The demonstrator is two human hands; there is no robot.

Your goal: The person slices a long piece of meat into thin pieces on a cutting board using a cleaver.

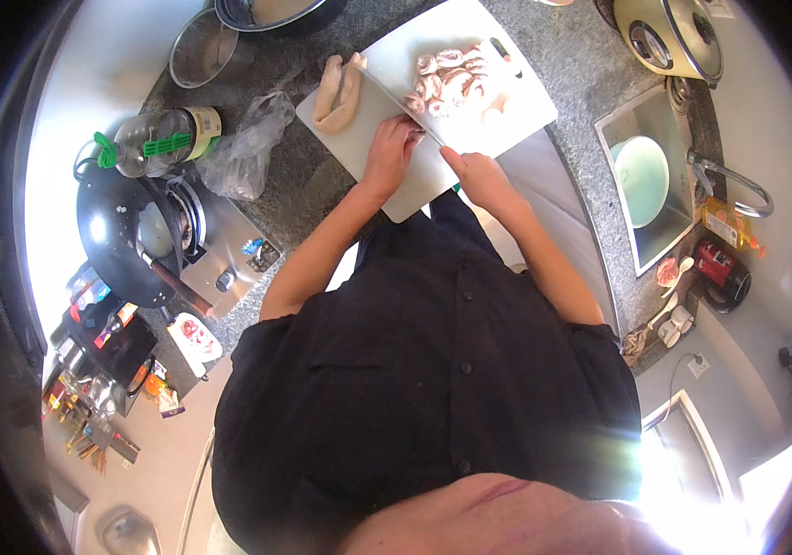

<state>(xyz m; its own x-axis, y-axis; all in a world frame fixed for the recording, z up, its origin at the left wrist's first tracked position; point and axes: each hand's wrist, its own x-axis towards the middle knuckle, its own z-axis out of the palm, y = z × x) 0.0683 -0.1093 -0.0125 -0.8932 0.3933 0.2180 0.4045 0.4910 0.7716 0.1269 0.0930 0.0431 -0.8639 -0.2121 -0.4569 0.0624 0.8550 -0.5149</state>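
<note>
A white cutting board [425,182] lies at the counter's edge in front of me. My right hand [481,179] grips a kitchen knife [396,98], its long blade slanting across the board towards the far left. Against the blade, the bent fingers of my left hand [392,154] press on a small piece of pale meat [418,132], mostly hidden under the fingertips. Beyond the knife sits a pile of sliced, ring-shaped meat pieces [453,82], probably intestine. A folded, uncut tubular length [335,100] of the same pale meat rests at the board's left edge.
On the left are a crumpled plastic bag [247,156], an oil bottle [160,142], a black wok [115,229] over a gas stove [229,243] and a clear bowl [203,52]. To the right, a sink [677,125] holds a green basin [640,182]; a rice cooker [666,38] stands behind.
</note>
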